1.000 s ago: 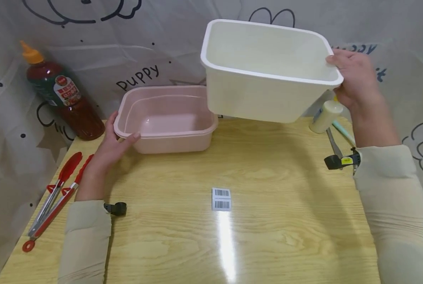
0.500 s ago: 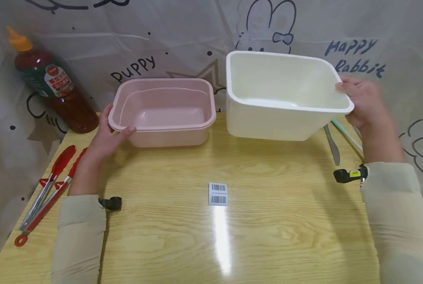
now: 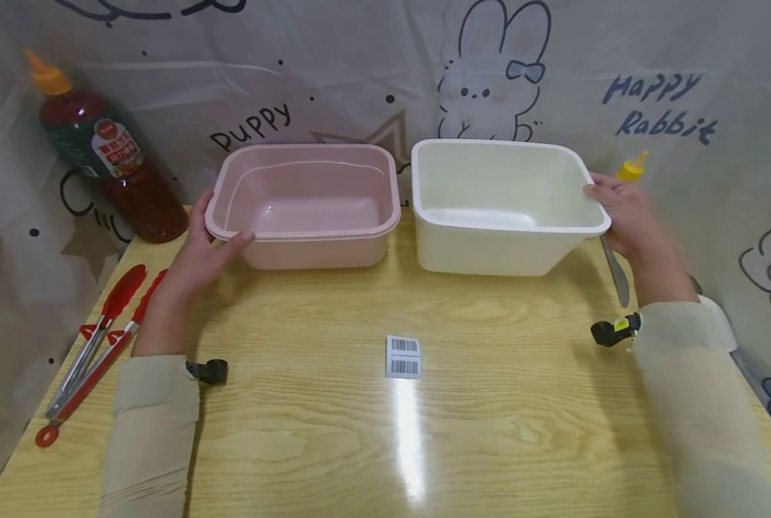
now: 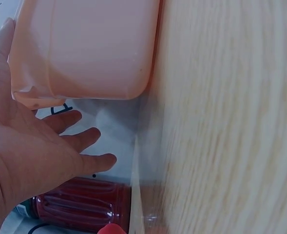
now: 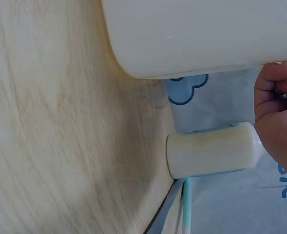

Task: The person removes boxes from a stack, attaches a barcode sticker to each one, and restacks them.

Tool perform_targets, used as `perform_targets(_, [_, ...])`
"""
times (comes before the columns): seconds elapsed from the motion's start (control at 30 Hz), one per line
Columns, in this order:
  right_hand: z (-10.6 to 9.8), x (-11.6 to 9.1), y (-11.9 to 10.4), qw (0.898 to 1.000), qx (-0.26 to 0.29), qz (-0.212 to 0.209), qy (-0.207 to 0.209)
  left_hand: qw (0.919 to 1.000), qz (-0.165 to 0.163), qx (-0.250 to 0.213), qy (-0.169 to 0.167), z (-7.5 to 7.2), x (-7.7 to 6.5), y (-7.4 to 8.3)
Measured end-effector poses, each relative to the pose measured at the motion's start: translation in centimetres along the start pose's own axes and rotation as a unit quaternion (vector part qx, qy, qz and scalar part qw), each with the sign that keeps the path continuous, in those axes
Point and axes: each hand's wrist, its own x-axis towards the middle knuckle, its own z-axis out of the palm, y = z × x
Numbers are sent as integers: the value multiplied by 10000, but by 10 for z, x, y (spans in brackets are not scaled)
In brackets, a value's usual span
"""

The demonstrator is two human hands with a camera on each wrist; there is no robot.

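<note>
A pink plastic basin (image 3: 317, 252) stands on the wooden table at the back left. My left hand (image 3: 198, 255) rests against its left end, thumb along the front rim. In the left wrist view, that hand's other visible fingers (image 4: 87, 139) spread loosely beside the basin. To its right is a deeper white plastic bin (image 3: 489, 248), its base right at the tabletop. My right hand (image 3: 625, 212) grips its right rim, thumb on top and curled fingers (image 5: 275, 80) underneath. Both containers are open-topped, and their visible insides hold nothing.
A red sauce bottle (image 3: 116, 165) and red-tipped tongs (image 3: 94, 352) are at the left. A white squeeze bottle (image 5: 211, 151), a grey knife (image 3: 615, 273) and a teal-handled item (image 5: 187, 204) lie behind the right hand. A barcode label (image 3: 403, 357) is mid-table. Printed cloth (image 3: 334, 65) hangs behind.
My right hand has lowered the white bin from above and beside the basin's right end to the tabletop. The left hand has stayed at the pink basin, which has barely moved.
</note>
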Motion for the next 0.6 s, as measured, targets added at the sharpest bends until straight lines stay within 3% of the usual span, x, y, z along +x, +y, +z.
perform_targets(0.17, [5, 14, 3, 9988, -267, 298, 282, 10000, -38, 34, 16, 0, 1, -1])
perform_targets(0.4, [6, 20, 2, 9971, -50, 601, 469, 9998, -93, 163, 0, 3, -2, -2])
perform_targets(0.53, [6, 19, -4, 9949, -589, 665, 487, 9995, -154, 263, 9, 2, -4, 3])
perform_targets(0.6, [5, 21, -11, 9905, -1127, 595, 520, 9994, -138, 294, 71, 1, -4, 7])
